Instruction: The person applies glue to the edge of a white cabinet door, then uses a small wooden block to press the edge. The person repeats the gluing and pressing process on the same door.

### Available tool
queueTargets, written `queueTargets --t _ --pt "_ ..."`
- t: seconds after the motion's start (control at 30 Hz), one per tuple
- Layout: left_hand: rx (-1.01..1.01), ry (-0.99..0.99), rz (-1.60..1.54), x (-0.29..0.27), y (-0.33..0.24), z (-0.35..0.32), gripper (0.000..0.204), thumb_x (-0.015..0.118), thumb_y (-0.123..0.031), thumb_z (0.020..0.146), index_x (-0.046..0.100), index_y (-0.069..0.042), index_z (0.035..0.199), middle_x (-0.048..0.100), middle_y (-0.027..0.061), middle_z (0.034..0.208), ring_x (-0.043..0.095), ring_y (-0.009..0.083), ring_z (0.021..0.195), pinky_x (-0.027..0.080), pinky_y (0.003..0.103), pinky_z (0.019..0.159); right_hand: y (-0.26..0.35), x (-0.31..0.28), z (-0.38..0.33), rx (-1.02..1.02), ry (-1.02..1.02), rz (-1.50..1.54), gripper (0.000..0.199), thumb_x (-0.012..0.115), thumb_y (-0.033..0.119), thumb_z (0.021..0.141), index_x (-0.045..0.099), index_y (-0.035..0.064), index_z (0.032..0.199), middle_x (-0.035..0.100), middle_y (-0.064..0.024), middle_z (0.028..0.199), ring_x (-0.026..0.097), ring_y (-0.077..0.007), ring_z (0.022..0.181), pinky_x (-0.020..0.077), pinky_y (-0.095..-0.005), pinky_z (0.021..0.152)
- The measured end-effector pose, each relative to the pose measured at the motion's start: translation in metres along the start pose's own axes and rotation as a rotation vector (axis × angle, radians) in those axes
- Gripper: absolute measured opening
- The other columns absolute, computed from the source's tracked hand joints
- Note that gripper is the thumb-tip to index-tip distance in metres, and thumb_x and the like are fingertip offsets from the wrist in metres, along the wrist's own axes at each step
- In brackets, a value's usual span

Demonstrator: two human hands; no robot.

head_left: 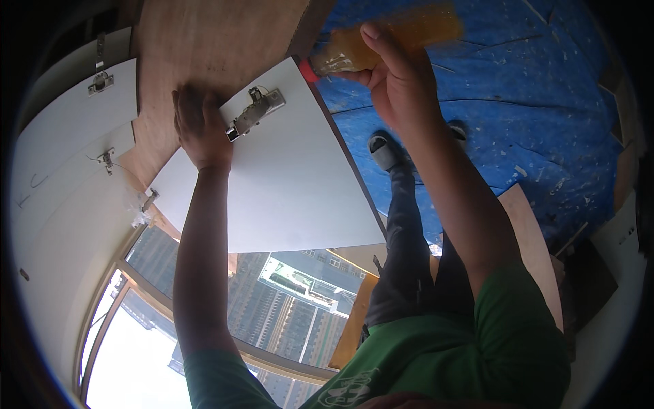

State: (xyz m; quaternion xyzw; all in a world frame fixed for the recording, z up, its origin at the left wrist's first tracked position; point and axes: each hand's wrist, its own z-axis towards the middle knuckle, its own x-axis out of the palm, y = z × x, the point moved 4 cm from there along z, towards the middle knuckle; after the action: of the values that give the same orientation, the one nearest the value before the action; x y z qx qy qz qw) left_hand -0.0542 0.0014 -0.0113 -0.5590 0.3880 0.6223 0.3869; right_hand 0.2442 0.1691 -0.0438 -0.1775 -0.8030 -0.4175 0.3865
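Observation:
My right hand (pixel 402 78) is wrapped round a clear bottle (pixel 419 28) of amber liquid, tilted with its red cap (pixel 309 70) down at the dark edge of a white panel (pixel 293 177). The bottle is a little blurred. My left hand (pixel 206 129) grips the panel's far edge, its fingers curled over that side; its thumb is hidden. Beside that hand a metal cabinet hinge (pixel 257 112) is fixed to the panel's face. A second hinge (pixel 150 199) sits at the panel's left corner.
A brown wooden board (pixel 211 41) lies beyond the panel. More white panels with hinges (pixel 101 83) stand on the left. A blue sheet (pixel 490 123) covers the floor under my sandals (pixel 385 151). A window (pixel 129 341) opens at lower left; a wood offcut (pixel 535 238) leans at right.

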Motion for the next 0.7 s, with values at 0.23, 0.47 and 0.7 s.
queueTargets --t 0.23,0.47,0.7 --pt "-0.028 0.003 -0.03 0.002 -0.001 0.001 0.062 0.051 -0.041 0.1 0.046 -0.003 0.149 0.039 0.0221 0.158 0.037 0.0382 0.146 0.029 0.046 0.12 0.0 0.009 0.02 0.101 -0.064 0.17 0.037 0.076 0.019 0.092 0.051 0.0051 0.116 0.062 -0.0071 0.101 0.069 -0.0218 0.101 0.0641 -0.0466 0.086" --pt "-0.011 0.005 -0.024 0.002 0.0 0.0 0.062 0.051 -0.041 0.1 0.046 -0.002 0.149 0.04 0.0219 0.158 0.037 0.038 0.146 0.029 0.046 0.12 -0.003 -0.001 0.01 0.007 -0.049 0.083 0.036 0.076 0.019 0.092 0.052 0.004 0.114 0.063 -0.0063 0.099 0.07 -0.0202 0.1 0.0646 -0.0434 0.086" --pt "-0.011 0.005 -0.014 0.0 -0.001 -0.001 0.062 0.05 -0.04 0.101 0.045 -0.002 0.149 0.039 0.0217 0.158 0.036 0.0378 0.147 0.029 0.046 0.12 0.012 0.023 0.016 0.072 -0.048 0.043 0.042 0.077 0.022 0.091 0.053 0.0017 0.119 0.065 -0.0087 0.101 0.072 -0.0206 0.094 0.0672 -0.0374 0.075"
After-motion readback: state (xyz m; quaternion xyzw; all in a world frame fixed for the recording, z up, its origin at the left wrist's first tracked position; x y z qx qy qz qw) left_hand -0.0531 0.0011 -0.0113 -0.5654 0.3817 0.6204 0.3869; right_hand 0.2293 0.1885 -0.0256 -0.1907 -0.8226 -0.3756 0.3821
